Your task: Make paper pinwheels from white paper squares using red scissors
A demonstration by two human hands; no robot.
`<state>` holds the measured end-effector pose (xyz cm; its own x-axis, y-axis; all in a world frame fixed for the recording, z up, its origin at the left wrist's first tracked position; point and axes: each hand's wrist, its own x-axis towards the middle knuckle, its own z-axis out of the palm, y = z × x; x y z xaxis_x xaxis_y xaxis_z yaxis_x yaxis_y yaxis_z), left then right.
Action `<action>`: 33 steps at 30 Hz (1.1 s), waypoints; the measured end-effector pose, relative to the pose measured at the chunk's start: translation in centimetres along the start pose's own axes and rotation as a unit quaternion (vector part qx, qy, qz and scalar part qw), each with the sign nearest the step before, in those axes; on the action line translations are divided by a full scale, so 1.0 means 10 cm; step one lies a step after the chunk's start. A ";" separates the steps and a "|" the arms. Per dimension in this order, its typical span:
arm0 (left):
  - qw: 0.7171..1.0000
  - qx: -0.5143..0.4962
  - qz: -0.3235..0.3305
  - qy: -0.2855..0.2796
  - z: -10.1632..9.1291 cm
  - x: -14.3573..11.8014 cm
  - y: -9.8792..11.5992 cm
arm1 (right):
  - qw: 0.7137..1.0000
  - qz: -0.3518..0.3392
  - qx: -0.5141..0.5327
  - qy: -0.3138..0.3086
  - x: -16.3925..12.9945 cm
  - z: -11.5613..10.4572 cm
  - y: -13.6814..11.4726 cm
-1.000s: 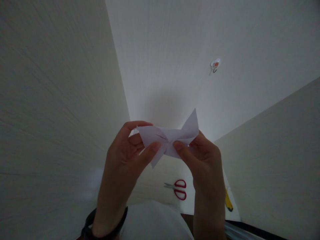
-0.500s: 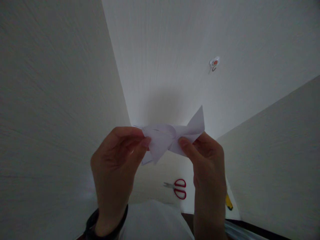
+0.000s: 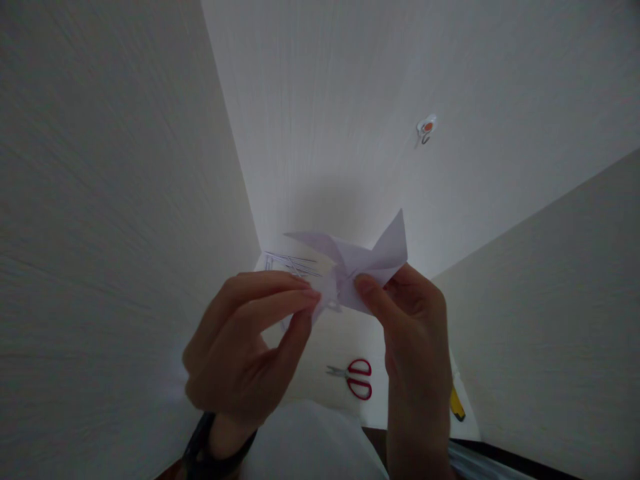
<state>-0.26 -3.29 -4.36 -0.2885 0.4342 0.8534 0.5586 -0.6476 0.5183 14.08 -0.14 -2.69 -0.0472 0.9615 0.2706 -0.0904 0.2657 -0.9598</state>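
Observation:
A folded white paper [image 3: 360, 257], shaped like a pinwheel with pointed flaps, is held up in front of me. My right hand [image 3: 417, 320] pinches its right part, thumb on the near face and fingers behind. My left hand [image 3: 245, 347] has its thumb and fingertips closed on a lower left flap, partly hiding it. One flap sticks out to the upper left, another points up at the right. Below the paper lie red-handled scissors [image 3: 359, 379], their blades pointing left.
Beyond my left hand, thin dark lines [image 3: 293, 263] show on a white surface; I cannot tell if they are drawn. A yellow tool [image 3: 457, 404] lies at the lower right. A hook [image 3: 427, 128] is fixed to the back wall [image 3: 320, 100]. Walls stand close on both sides.
My left hand has let go of the left flap, which now springs out to the upper left, and has moved right and down to a lower flap. The right hand keeps its hold.

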 end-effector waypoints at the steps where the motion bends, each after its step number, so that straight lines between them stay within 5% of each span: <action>1: 0.999 0.007 0.034 -0.011 0.00 0.01 0.00 | 1.000 0.004 -0.003 -0.003 0.00 0.00 0.00; 4: 0.993 0.035 0.108 -0.019 0.03 0.03 0.01 | 1.000 0.017 0.000 -0.010 -0.01 0.01 -0.01; 11: 0.995 0.052 0.085 -0.010 0.12 0.00 -0.02 | 1.000 0.002 0.028 -0.013 0.00 0.01 0.02; 21: 0.982 -0.138 -0.117 -0.051 0.12 0.01 0.02 | 0.999 -0.001 0.035 0.002 -0.02 0.02 0.01; 33: 0.892 -0.320 -0.319 -0.021 0.03 0.08 0.03 | 1.000 -0.013 0.006 0.016 0.00 0.03 0.00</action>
<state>-0.06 -3.00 -3.55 -0.3509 0.8573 0.3768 -0.2722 -0.4783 0.8349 13.81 -0.19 -2.70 -0.0126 0.9560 0.2931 -0.1035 0.2903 -0.9513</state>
